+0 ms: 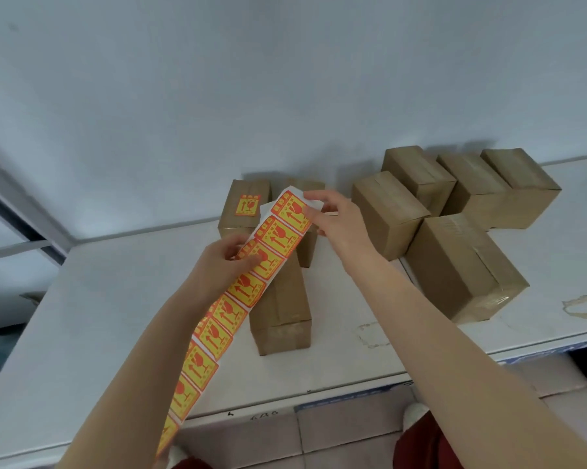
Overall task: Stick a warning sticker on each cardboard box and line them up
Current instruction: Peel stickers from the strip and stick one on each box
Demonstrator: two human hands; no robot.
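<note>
A long strip of yellow and red warning stickers [217, 319] hangs from above the white table [123, 299] down past its front edge. My left hand [221, 262] grips the strip partway along. My right hand [332, 214] pinches the topmost sticker [293, 209] at the strip's upper end. Under the strip stands a plain cardboard box [282, 309]. Behind it at the wall, a box [243, 204] carries one sticker [247, 205] on top. Another box [307, 245] is mostly hidden by the strip and my right hand.
Several plain cardboard boxes [461, 265] cluster at the right back of the table against the wall. A loose ring of clear tape [584, 306] lies near the right edge. Tiled floor and my red trousers show below the table's front edge.
</note>
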